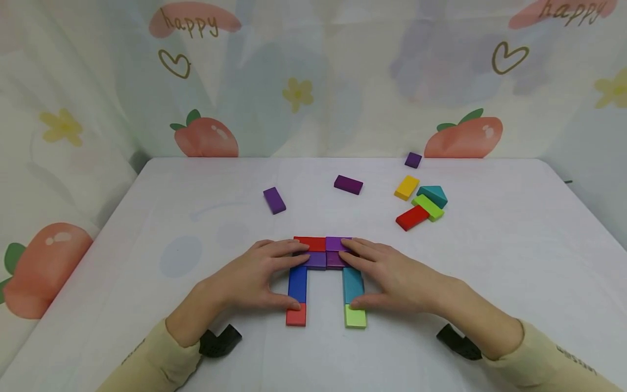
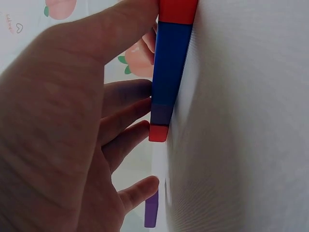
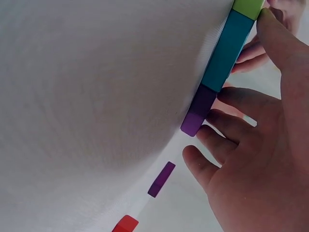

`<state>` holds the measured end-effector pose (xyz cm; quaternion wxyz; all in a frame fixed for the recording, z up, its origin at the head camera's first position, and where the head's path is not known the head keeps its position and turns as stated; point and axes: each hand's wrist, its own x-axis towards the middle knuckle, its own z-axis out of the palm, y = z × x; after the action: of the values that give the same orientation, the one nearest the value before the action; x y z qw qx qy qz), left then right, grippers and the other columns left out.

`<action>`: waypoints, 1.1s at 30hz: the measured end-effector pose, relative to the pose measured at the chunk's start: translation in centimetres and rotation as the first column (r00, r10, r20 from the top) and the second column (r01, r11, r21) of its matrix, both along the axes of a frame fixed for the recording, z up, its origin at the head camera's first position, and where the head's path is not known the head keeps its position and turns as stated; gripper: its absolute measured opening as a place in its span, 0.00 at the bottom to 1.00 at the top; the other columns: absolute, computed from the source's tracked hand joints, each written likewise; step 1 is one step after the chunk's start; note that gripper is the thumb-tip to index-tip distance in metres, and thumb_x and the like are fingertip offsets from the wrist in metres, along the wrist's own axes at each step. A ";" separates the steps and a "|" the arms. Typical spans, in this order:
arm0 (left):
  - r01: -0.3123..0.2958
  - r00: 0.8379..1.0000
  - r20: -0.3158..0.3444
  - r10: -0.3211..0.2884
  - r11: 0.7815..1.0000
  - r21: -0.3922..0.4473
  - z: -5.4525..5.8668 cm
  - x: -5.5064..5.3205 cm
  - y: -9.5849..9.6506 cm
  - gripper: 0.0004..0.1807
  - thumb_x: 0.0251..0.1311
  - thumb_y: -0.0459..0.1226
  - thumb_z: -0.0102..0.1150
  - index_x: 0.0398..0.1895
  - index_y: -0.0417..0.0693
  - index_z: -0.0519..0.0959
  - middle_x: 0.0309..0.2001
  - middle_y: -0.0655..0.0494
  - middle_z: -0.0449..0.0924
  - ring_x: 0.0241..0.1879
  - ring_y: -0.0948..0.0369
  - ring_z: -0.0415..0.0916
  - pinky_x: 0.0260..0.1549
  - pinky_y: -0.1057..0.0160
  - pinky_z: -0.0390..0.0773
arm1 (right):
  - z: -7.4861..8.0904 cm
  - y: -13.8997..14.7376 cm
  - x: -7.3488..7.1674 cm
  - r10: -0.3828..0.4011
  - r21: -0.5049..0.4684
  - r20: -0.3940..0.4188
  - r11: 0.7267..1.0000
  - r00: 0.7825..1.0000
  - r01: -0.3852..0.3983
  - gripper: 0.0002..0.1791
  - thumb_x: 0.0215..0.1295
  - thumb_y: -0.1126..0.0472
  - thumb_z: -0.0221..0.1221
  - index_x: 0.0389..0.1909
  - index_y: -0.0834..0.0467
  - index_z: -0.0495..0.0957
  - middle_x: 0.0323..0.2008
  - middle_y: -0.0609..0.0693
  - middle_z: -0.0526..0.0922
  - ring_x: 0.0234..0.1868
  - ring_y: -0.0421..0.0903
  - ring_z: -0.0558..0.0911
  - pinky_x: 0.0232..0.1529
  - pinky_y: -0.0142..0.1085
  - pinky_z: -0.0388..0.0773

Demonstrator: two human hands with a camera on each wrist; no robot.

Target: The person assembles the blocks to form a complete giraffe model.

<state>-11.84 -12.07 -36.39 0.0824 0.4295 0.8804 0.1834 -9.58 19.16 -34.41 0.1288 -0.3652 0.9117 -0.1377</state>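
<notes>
Coloured blocks lie flat in an arch shape in the head view. A red block (image 1: pixel 309 243) and a purple block (image 1: pixel 335 243) form the far row, with two darker purple blocks (image 1: pixel 318 261) below. The left leg is a blue block (image 1: pixel 297 286) and a short red block (image 1: pixel 296 318); the right leg is a teal block (image 1: pixel 353 286) and a green block (image 1: pixel 355 319). My left hand (image 1: pixel 259 275) rests its fingertips on the left side, thumb at the short red block. On the right side, my right hand (image 1: pixel 399 277) touches the purple blocks, its thumb at the green one.
Beyond the arch lie two loose purple blocks (image 1: pixel 274 200) (image 1: pixel 348 184). At the back right are a small purple block (image 1: pixel 413 160), a yellow block (image 1: pixel 406 187), a teal triangle (image 1: pixel 433 195), a green block (image 1: pixel 428 207) and a red block (image 1: pixel 412 218). A patterned curtain (image 1: pixel 343 81) stands behind the table.
</notes>
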 end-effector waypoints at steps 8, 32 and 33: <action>-0.001 1.000 0.001 0.001 1.000 -0.009 0.0 -0.1 0.1 0.47 0.55 0.67 0.64 0.74 0.55 0.70 0.75 0.59 0.61 0.74 0.57 0.54 0.69 0.44 0.58 | 0.8 0.9 -0.7 -0.108 -0.084 0.015 0.991 0.994 0.108 0.42 0.65 0.37 0.63 0.74 0.53 0.67 0.76 0.51 0.60 0.74 0.55 0.61 0.64 0.54 0.70; -0.024 0.999 0.035 0.025 1.000 -0.013 0.2 0.1 0.0 0.46 0.54 0.63 0.69 0.74 0.55 0.70 0.75 0.60 0.60 0.75 0.60 0.53 0.70 0.49 0.60 | 0.5 8.1 -5.4 -0.463 0.044 -0.144 0.880 0.875 0.473 0.35 0.65 0.45 0.66 0.65 0.64 0.74 0.58 0.73 0.66 0.55 0.72 0.65 0.43 0.60 0.81; -0.025 0.999 0.040 0.025 1.000 -0.015 0.2 0.1 0.0 0.46 0.54 0.63 0.69 0.74 0.55 0.70 0.75 0.61 0.60 0.75 0.60 0.53 0.70 0.50 0.60 | 0.4 8.1 -5.4 -0.455 0.038 -0.149 0.884 0.878 0.465 0.34 0.65 0.45 0.66 0.64 0.63 0.76 0.58 0.73 0.67 0.55 0.72 0.66 0.43 0.59 0.81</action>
<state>-11.70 -12.06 -36.22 0.1008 0.4142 0.8851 0.1866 -14.93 27.28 -34.03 0.0430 -0.1415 0.9833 -0.1058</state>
